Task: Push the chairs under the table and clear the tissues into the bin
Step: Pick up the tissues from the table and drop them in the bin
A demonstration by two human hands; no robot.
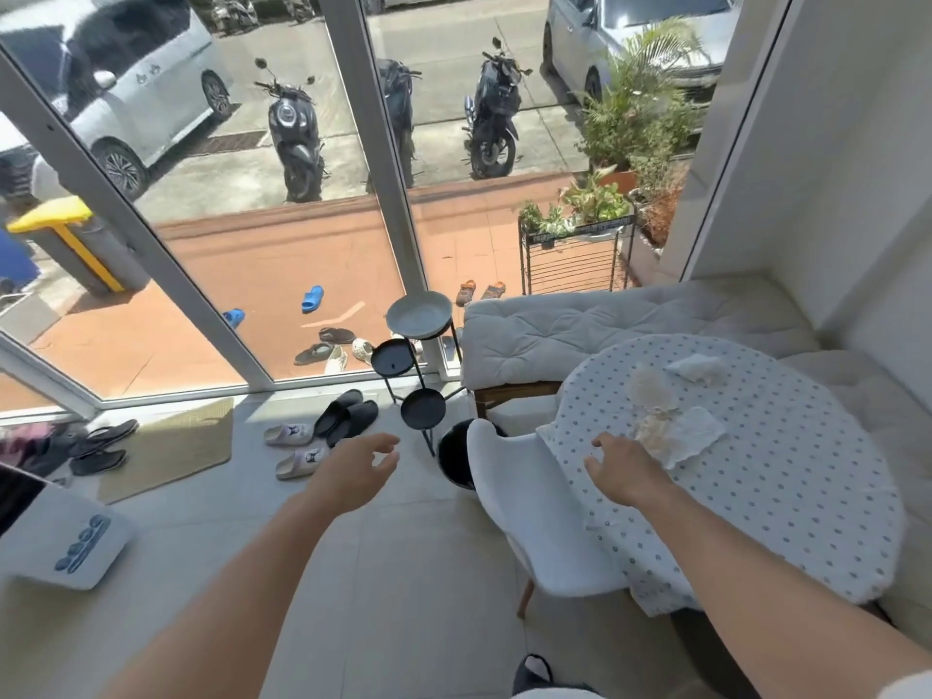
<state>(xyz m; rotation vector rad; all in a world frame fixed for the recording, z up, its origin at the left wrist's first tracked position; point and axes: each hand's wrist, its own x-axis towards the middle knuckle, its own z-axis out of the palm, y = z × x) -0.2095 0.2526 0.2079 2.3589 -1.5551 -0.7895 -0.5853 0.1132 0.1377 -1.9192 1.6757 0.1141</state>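
A round table with a white dotted cloth fills the right side. Crumpled tissues lie on it: one stained tissue near its left edge, another tissue farther back. A white chair is tucked against the table's left edge, its backrest facing me. Behind the chair a black bin stands on the floor, partly hidden. My right hand hovers over the cloth just short of the stained tissue, fingers spread and holding nothing. My left hand hangs open in the air over the floor, left of the chair.
A black three-tier plant stand stands by the glass wall beside the bin. Slippers and a doormat lie on the floor at left. A cushioned bench runs behind the table. A white mat lies at far left.
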